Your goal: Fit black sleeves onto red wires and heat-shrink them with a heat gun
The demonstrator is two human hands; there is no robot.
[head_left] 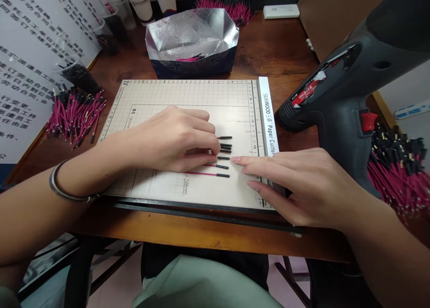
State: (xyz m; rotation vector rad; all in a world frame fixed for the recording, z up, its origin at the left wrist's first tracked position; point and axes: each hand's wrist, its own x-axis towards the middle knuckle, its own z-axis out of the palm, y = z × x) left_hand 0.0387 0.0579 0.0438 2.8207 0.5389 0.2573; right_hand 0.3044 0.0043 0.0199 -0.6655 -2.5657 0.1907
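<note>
Several thin pink wires with black sleeved ends (223, 176) lie side by side on the cream board of a paper cutter (231, 111). Above them is my left hand (178, 138), its fingers curled and its thumb and forefinger pinched on the wires, partly hiding them. The black ends stick out to the right of these fingertips. My right hand (302, 182) rests across the cutter's metal edge strip (268, 115), fingers stretched out and holding nothing. Its forefinger tip is close beside one black end; whether it touches cannot be made out.
Behind the board stands a foil-lined box (193, 68) with a few wires inside. Wire bundles lie at the left (75, 115), right (399, 173) and back (225, 8). A dark heat gun (336, 84) stands at the right. Plastic cups (79, 73) and paper cups (139, 3) stand back left.
</note>
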